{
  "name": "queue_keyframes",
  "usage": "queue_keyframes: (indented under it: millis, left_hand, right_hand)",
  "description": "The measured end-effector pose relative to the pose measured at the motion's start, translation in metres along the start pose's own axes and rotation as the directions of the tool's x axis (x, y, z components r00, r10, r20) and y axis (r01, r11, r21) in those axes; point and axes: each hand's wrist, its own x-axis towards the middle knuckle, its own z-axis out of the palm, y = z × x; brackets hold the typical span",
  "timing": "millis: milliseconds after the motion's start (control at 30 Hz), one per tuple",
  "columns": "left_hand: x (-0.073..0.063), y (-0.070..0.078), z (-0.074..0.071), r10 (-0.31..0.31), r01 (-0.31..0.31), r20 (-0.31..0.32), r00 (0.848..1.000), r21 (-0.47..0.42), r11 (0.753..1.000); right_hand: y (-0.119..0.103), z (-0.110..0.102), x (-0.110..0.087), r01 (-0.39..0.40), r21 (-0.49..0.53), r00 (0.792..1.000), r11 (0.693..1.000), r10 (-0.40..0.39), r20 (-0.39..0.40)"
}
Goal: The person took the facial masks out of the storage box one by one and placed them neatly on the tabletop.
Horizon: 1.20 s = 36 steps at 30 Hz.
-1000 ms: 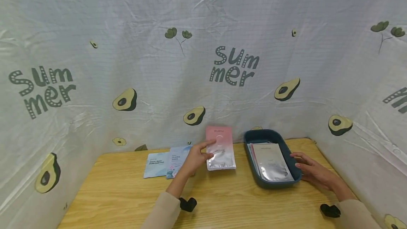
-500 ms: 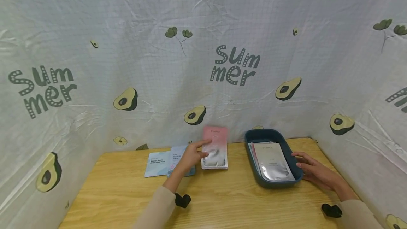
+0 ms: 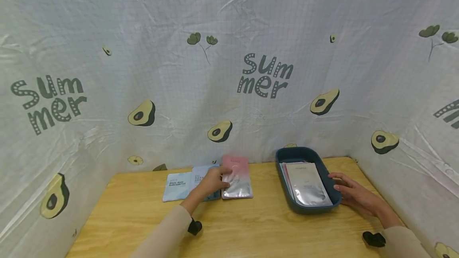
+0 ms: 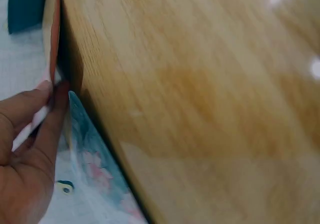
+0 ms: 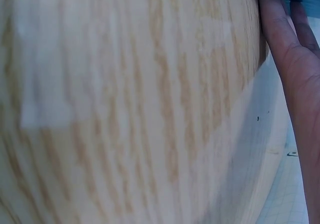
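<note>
My left hand (image 3: 210,181) pinches the left edge of a pink and silver sheet mask packet (image 3: 239,180). In the left wrist view the thumb is on one face of the packet (image 4: 56,38) and the fingers are on the other. Just left of it, two light blue mask packets lie overlapping: one with dark lettering (image 3: 177,186), the other flower-printed (image 3: 200,173), partly covered by my hand. My right hand (image 3: 358,199) rests its fairly straight fingers against the right side of a dark blue bin (image 3: 310,209). Several packets, a beige and silver one (image 3: 307,184) on top, lie inside.
The wooden table (image 3: 258,230) backs onto a white curtain (image 3: 172,90) printed with avocados, which also hangs at both sides. Bare wood lies between the pink packet and the bin, and along the front.
My left hand has moved left and lower with the pink packet, bringing it beside the flower-printed blue one. The right hand and bin stay where they were.
</note>
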Motion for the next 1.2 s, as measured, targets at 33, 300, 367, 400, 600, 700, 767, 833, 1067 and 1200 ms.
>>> queue_keyframes:
  millis: [33, 300, 367, 400, 600, 700, 767, 833, 1067, 1200]
  left_hand:
    - [0.000, 0.000, 0.001, 0.001, -0.001, 0.009, 1.000, 0.042, 0.999]
    - [0.001, 0.008, 0.000, -0.010, -0.011, 0.072, 0.997, 0.282, 0.959]
    - [0.001, 0.008, -0.001, 0.006, -0.030, 0.080, 0.997, 0.305, 0.952]
    - [0.001, 0.008, -0.001, 0.012, -0.038, 0.083, 0.996, 0.314, 0.949]
    - [0.002, 0.010, -0.002, -0.008, -0.026, 0.104, 0.995, 0.318, 0.948]
    - [0.002, 0.012, -0.003, -0.047, 0.011, 0.103, 0.994, 0.324, 0.946]
    - [0.002, 0.012, -0.004, -0.072, 0.034, 0.105, 0.992, 0.328, 0.944]
    - [0.001, 0.013, -0.004, -0.099, 0.060, 0.105, 0.990, 0.322, 0.945]
    - [0.004, 0.017, 0.000, -0.170, 0.123, 0.105, 0.980, 0.351, 0.928]
    - [0.001, 0.017, 0.001, -0.168, 0.125, 0.090, 0.982, 0.365, 0.923]
  right_hand:
    - [0.000, 0.001, 0.000, -0.006, 0.000, 1.000, 1.000, 0.006, -0.006]
    - [0.004, 0.006, 0.001, 0.001, -0.012, 1.000, 1.000, -0.001, 0.005]
    - [0.004, 0.007, 0.001, 0.007, -0.006, 1.000, 1.000, -0.007, 0.008]
    - [0.004, 0.007, 0.001, 0.013, -0.001, 1.000, 1.000, -0.013, 0.014]
    - [0.002, 0.007, 0.000, 0.017, 0.012, 1.000, 1.000, -0.017, 0.022]
    - [0.003, 0.006, 0.002, 0.023, 0.005, 0.999, 1.000, -0.023, 0.026]
    - [0.003, 0.006, 0.002, 0.010, 0.004, 1.000, 1.000, -0.011, 0.020]
    - [0.003, 0.005, 0.002, 0.010, 0.000, 1.000, 1.000, -0.010, 0.026]
    - [0.000, 0.002, -0.001, 0.020, 0.015, 1.000, 1.000, -0.020, 0.020]
    - [0.001, 0.002, -0.002, 0.022, 0.021, 1.000, 1.000, -0.023, 0.020]
